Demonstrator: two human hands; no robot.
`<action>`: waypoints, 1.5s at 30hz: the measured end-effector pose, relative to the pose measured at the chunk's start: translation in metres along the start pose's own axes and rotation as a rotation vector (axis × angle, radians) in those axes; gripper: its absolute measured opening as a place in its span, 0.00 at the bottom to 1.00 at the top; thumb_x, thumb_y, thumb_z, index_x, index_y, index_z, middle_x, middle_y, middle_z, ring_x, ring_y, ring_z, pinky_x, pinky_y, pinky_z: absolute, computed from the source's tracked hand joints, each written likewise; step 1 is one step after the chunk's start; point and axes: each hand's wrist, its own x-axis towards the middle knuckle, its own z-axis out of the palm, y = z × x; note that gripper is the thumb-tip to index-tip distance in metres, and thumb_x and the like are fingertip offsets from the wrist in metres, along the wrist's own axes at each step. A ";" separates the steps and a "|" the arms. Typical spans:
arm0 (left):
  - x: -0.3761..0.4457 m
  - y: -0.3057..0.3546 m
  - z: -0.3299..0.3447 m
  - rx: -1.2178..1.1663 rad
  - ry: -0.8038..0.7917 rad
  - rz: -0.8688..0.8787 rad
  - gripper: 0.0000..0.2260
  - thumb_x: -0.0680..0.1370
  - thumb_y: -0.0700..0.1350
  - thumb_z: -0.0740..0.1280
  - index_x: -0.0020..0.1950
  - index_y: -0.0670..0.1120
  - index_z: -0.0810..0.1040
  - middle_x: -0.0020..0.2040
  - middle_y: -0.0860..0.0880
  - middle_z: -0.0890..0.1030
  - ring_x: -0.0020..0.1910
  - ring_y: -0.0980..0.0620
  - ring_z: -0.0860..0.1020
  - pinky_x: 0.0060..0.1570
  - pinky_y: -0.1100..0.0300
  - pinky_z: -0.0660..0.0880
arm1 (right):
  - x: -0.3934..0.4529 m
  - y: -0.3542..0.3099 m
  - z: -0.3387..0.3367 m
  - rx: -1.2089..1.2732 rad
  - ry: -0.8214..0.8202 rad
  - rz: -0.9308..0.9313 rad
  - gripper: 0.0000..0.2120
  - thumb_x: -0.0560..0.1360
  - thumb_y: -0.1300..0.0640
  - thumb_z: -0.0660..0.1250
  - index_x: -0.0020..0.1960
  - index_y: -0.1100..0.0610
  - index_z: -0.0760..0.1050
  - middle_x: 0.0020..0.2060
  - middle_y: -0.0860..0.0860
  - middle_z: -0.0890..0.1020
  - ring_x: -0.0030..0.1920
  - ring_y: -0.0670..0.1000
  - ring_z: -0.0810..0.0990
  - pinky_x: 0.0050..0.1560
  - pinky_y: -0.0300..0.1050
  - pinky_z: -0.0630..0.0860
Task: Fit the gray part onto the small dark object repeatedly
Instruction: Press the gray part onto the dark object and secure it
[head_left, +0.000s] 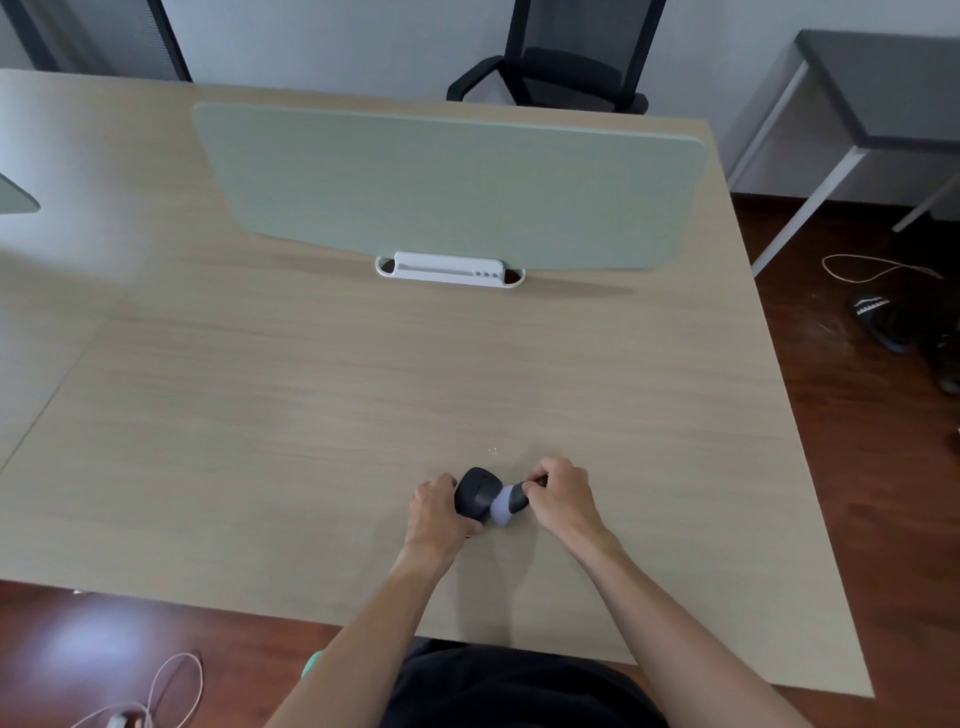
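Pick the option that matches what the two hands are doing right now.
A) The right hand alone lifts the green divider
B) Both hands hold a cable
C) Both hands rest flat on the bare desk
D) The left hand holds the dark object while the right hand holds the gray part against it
D: the left hand grips the dark object while the right hand pinches the gray part, which touches it.

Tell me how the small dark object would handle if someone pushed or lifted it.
The small dark object looks rigid and rounded, so a push might rock or turn it. The left hand wraps it alone, suggesting it is light. Its smooth matte shell could slip, though the gray part touching it hides that side.
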 end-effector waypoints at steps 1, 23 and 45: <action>0.000 0.000 0.000 0.011 0.000 -0.004 0.19 0.58 0.39 0.77 0.46 0.41 0.75 0.41 0.43 0.79 0.37 0.46 0.74 0.33 0.55 0.73 | 0.000 -0.001 -0.001 -0.003 -0.005 0.003 0.06 0.73 0.62 0.64 0.44 0.60 0.80 0.42 0.55 0.80 0.41 0.55 0.78 0.39 0.42 0.72; -0.002 -0.015 0.001 0.317 -0.054 0.188 0.30 0.72 0.44 0.67 0.73 0.50 0.64 0.57 0.42 0.76 0.56 0.41 0.76 0.53 0.52 0.75 | -0.015 0.007 0.020 0.068 -0.016 -0.146 0.09 0.72 0.66 0.67 0.40 0.53 0.76 0.37 0.48 0.80 0.40 0.48 0.78 0.38 0.35 0.71; 0.015 -0.028 -0.016 0.111 0.076 0.061 0.33 0.69 0.47 0.74 0.72 0.48 0.64 0.58 0.42 0.76 0.57 0.42 0.76 0.54 0.50 0.76 | -0.023 0.048 0.066 -0.555 0.014 -0.490 0.08 0.71 0.66 0.71 0.49 0.57 0.80 0.47 0.52 0.75 0.38 0.53 0.80 0.37 0.46 0.80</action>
